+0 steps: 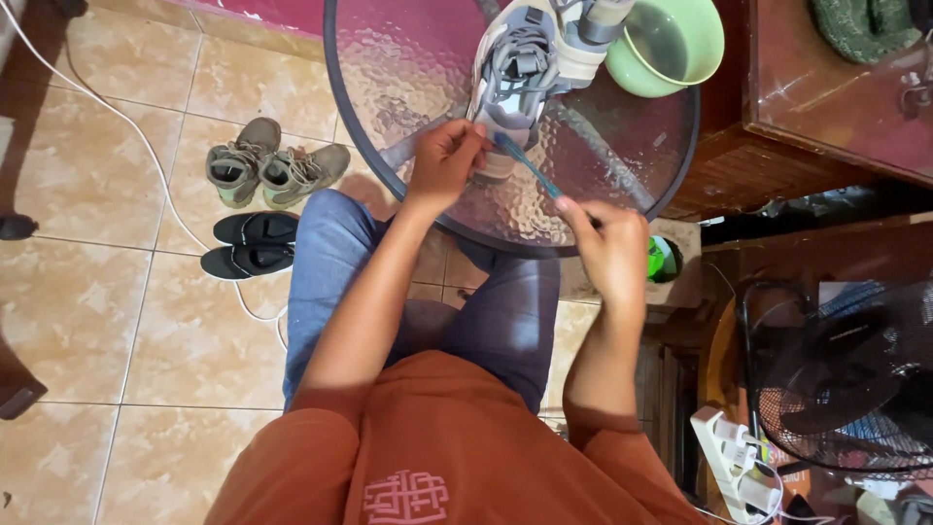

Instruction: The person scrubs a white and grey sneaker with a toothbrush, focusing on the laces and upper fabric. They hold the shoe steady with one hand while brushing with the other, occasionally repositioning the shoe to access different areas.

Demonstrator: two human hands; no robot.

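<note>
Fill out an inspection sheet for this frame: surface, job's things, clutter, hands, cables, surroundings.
Surface: round textured glass table with dark rim.
Job's things: grey and white sneaker on the table; teal toothbrush with its head at the shoe's toe.
Clutter: green bowl at the table's edge.
Hands: left hand at the sneaker's toe; right hand grips the toothbrush handle.
Cables: white cable across the tiled floor; white power strip lower right.
Surroundings: olive boots, black slippers, dark fan, wooden furniture.
</note>
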